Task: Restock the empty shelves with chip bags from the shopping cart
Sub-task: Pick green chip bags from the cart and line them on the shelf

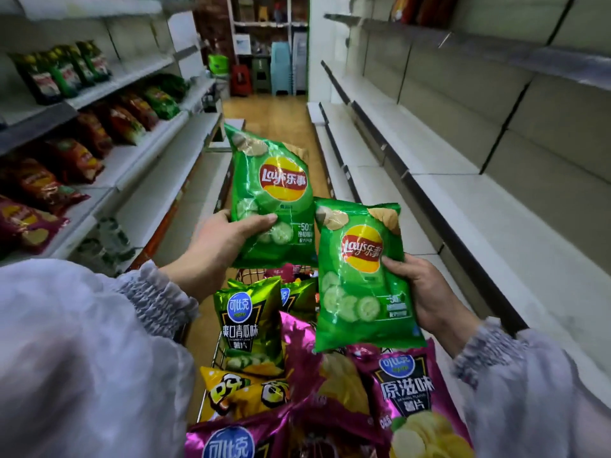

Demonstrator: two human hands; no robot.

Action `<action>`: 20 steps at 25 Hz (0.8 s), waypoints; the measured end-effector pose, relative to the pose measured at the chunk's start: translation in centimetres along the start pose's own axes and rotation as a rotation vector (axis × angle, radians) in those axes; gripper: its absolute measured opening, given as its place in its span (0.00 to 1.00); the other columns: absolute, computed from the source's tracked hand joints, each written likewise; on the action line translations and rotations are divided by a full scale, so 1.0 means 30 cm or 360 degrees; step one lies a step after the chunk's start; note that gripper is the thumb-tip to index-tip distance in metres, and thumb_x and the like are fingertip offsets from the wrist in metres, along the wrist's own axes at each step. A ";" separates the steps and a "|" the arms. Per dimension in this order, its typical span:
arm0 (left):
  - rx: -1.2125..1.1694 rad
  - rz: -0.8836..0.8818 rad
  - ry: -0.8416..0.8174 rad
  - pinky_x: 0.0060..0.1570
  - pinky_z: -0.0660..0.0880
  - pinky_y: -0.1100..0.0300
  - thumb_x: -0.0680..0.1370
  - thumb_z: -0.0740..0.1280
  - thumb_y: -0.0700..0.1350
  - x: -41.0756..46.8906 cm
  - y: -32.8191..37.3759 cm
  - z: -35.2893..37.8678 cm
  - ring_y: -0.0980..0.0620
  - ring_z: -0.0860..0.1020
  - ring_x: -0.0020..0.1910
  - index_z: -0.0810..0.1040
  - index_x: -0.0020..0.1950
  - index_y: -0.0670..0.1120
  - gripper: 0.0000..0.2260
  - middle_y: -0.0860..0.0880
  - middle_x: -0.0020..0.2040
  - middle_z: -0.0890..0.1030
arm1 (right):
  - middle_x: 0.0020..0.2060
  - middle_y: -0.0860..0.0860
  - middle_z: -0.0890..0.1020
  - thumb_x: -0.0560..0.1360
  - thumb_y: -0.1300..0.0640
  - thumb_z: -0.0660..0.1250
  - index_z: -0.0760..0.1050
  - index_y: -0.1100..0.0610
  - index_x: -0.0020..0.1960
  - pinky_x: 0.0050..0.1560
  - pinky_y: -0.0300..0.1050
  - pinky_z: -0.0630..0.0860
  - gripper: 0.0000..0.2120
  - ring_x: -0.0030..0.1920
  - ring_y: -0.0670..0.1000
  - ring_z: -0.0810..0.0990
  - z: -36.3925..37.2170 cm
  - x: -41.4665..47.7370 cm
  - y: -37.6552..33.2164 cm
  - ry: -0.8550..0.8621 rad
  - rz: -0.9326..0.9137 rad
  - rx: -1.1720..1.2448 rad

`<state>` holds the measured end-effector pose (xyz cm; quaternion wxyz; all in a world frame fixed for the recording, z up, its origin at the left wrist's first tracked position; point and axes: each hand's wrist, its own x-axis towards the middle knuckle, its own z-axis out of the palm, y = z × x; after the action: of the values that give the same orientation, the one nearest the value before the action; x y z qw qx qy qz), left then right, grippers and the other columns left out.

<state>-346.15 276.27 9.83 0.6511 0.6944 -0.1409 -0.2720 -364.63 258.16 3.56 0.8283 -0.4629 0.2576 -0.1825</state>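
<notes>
Aisle, mid-restock: I hold one green cucumber-flavour chip bag in each hand above the shopping cart (211,361), which is heaped with more bags (248,322) in green, yellow and magenta.

My left hand (228,236) grips the left bag (274,193) by its lower left edge, thumb across the front and fingers behind. My right hand (426,292) grips the right bag (360,276) by its lower right edge in the same way. Both bags face me, their long axes running up and away from me, the left one held higher and farther out. Their near edges meet or nearly meet; I cannot tell which.

The empty shelves (463,206) lie to my right and run the length of the aisle, tier over tier. The stocked shelves (132,160) to my left already carry rows of bags. My right hand is the nearer one to the bare boards, just beside the closest tier. My left hand is over the cart's far end and would have to cross it.

The next move, as I judge it, is a swing to the right. The right bag goes first, turned so its front faces the aisle.
</notes>
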 end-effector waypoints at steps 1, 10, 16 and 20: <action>0.0022 -0.0035 -0.0083 0.31 0.80 0.62 0.71 0.73 0.44 -0.027 0.001 0.000 0.52 0.84 0.33 0.76 0.59 0.38 0.19 0.42 0.45 0.84 | 0.41 0.61 0.84 0.61 0.60 0.74 0.77 0.66 0.52 0.42 0.53 0.82 0.21 0.38 0.58 0.84 0.010 -0.035 -0.016 -0.0035 0.0069 0.0085; 0.0104 -0.0117 -0.0804 0.40 0.82 0.55 0.70 0.72 0.37 -0.293 0.052 0.070 0.45 0.84 0.38 0.78 0.50 0.38 0.11 0.39 0.45 0.85 | 0.40 0.58 0.84 0.66 0.61 0.66 0.75 0.62 0.55 0.43 0.49 0.81 0.18 0.37 0.54 0.84 0.124 -0.433 -0.180 0.0068 -0.0368 0.0017; 0.0112 -0.0025 -0.1017 0.45 0.81 0.52 0.73 0.68 0.34 -0.441 0.096 0.217 0.43 0.83 0.40 0.78 0.51 0.37 0.07 0.37 0.45 0.84 | 0.36 0.57 0.85 0.70 0.64 0.65 0.77 0.62 0.49 0.38 0.48 0.82 0.09 0.33 0.53 0.84 0.133 -0.685 -0.265 0.0285 -0.0596 -0.0029; 0.0023 0.0048 -0.1149 0.50 0.80 0.50 0.73 0.68 0.36 -0.553 0.145 0.335 0.41 0.83 0.47 0.77 0.57 0.37 0.13 0.39 0.48 0.84 | 0.34 0.56 0.85 0.74 0.66 0.62 0.76 0.63 0.50 0.35 0.47 0.82 0.07 0.32 0.52 0.84 0.069 -0.911 -0.308 0.0518 -0.0800 0.0011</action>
<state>-364.56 276.59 17.27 0.5585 0.5560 -0.3737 -0.4891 -385.88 269.66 19.46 0.7066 -0.4740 0.2636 -0.4545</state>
